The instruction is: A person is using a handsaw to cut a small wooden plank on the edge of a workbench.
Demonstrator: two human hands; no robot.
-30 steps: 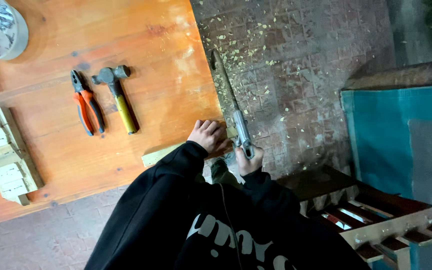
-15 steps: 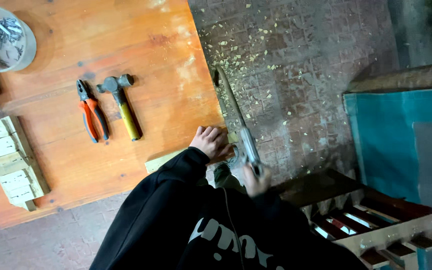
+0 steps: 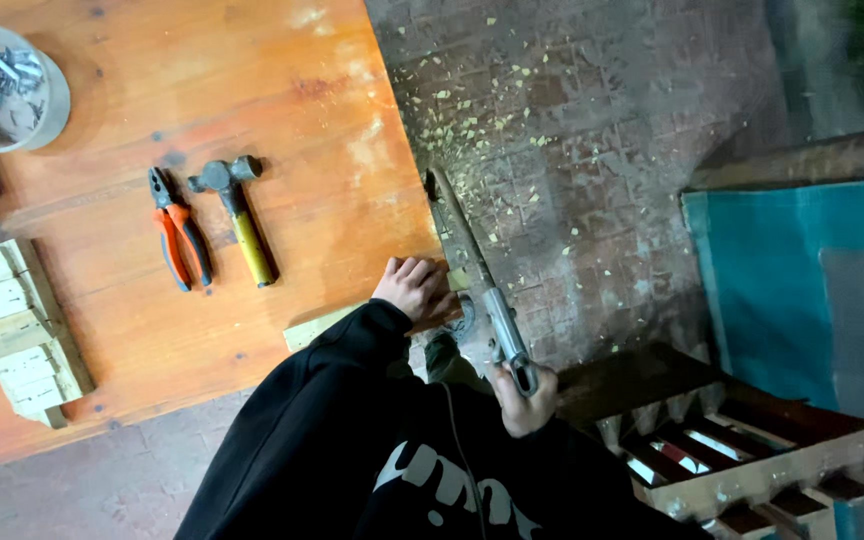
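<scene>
At the desk's right edge, a long, narrow hand saw with a grey metal handle runs along the side of the orange wooden desk, its blade tip up near the scattered pale wood chips on the brick floor. It looks stiff and fairly light, thin enough to flex sideways, so the handle end is the place to grip it, and that's where the right hand sits, fingers wrapped closed around the handle. The left hand lies palm down, fingers spread a little, pressing a pale wooden strip against the desk edge just beside the blade; a rigid, light piece that I'd judge needs firm pinning close to the cut. Further left lie a yellow-handled hammer and orange-gripped pliers, side by side. Well apart, a grey round tub of metal bits and stacked pale wood blocks.
</scene>
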